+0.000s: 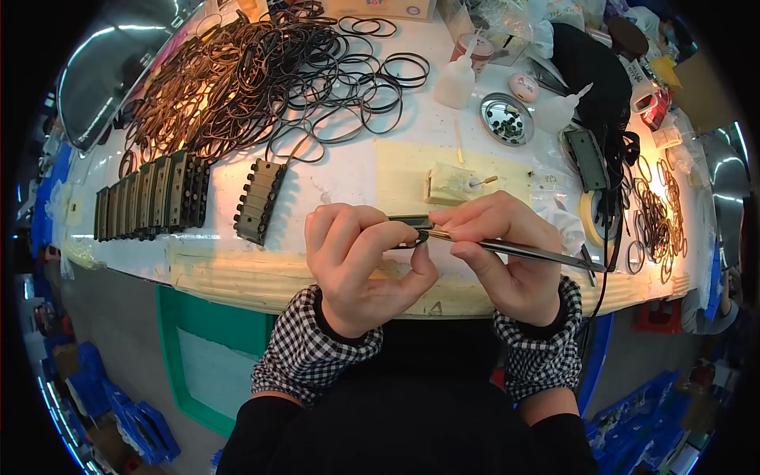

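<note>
Above the table's front edge, my left hand (356,257) pinches a small dark rectangular part (410,222) between thumb and fingers. My right hand (511,245) is closed around slim metal tweezers (530,252), their wide end pointing right. The tips reach the dark part where both hands meet; fingers partly hide that contact. Just beyond lies a pale block (451,186) wrapped in yellowish tape, with a thin stick on it. To the left, a short strip of olive-grey blocks (261,202) stands apart from a longer row of similar blocks (150,198).
A big tangle of dark bands (229,79) covers the back left. Farther back stand a white squeeze bottle (455,81) and a round metal dish (507,119) of small dark pieces. Tape roll (590,215) and more bands (661,214) lie right. A green bin (178,356) sits below.
</note>
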Demonstrator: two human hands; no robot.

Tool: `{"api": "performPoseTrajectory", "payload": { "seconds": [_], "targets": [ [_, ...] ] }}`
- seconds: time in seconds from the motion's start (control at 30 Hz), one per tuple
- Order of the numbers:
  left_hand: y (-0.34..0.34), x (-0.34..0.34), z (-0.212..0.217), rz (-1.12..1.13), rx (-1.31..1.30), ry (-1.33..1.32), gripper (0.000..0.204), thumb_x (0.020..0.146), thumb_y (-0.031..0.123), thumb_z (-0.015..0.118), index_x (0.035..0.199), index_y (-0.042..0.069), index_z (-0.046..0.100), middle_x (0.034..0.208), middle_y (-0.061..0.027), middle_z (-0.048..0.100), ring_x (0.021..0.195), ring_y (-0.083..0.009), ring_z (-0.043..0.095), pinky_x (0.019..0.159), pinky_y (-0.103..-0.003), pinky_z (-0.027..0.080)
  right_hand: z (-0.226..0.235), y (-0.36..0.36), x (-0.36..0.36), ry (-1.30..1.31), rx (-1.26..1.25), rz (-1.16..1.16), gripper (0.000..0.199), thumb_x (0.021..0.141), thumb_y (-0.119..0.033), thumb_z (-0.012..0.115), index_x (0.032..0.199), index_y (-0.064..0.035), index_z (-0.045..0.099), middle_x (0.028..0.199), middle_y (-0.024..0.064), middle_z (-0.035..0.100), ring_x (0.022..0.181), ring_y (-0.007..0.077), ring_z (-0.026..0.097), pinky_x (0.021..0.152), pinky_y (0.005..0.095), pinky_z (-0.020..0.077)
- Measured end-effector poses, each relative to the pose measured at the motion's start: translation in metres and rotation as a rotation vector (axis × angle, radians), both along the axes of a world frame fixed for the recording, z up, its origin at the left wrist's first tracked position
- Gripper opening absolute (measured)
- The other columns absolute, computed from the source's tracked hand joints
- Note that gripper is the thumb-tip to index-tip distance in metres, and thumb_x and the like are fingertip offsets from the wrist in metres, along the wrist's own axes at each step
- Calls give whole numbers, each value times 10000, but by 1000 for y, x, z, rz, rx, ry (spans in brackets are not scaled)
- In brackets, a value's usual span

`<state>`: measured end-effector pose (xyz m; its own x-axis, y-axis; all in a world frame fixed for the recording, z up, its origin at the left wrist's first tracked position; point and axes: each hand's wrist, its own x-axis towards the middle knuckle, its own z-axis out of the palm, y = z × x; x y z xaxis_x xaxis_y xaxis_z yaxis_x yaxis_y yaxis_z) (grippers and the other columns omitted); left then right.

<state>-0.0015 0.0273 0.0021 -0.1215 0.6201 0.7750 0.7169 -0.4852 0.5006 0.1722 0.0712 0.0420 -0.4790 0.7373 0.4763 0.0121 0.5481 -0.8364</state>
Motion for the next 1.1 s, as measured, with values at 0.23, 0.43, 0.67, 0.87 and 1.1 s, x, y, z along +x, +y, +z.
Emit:
{"api": "performPoseTrajectory", "payload": {
  "seconds": [0.23,0.43,0.67,0.87,1.1],
  "targets": [
    [0,-1,0,-6,0,13,288,519,81,745,771,147,624,715,12,542,688,-191,468,648,-326,353,-1,1,0,4,0,6,121,824,-55,726,872,2,630,842,109,659,876,257,690,713,306,533],
    [-1,-2,3,-22,-14,48,277,560,70,749,792,112,604,736,-22,553,698,-204,482,631,-323,376,-1,0,0,6,3,3,123,826,-61,725,869,1,628,841,109,657,872,255,688,708,306,531],
    [0,-1,-1,-5,-4,20,300,517,82,751,779,147,620,727,15,541,699,-192,473,654,-325,355,-2,1,0,2,19,2,126,828,-65,725,874,0,628,840,112,657,867,254,690,700,301,532],
    [0,-1,-1,-8,-3,16,304,518,83,753,782,150,620,730,15,541,702,-192,475,653,-325,355,-1,1,0,4,21,4,129,826,-66,728,875,-1,628,836,113,656,863,256,691,700,303,532],
    [0,-1,-2,-4,8,14,301,522,84,752,784,152,621,730,15,542,697,-190,478,652,-324,353,-1,1,-1,-1,32,3,130,824,-62,728,876,0,626,835,113,657,862,258,692,705,304,532]
  ]
}}
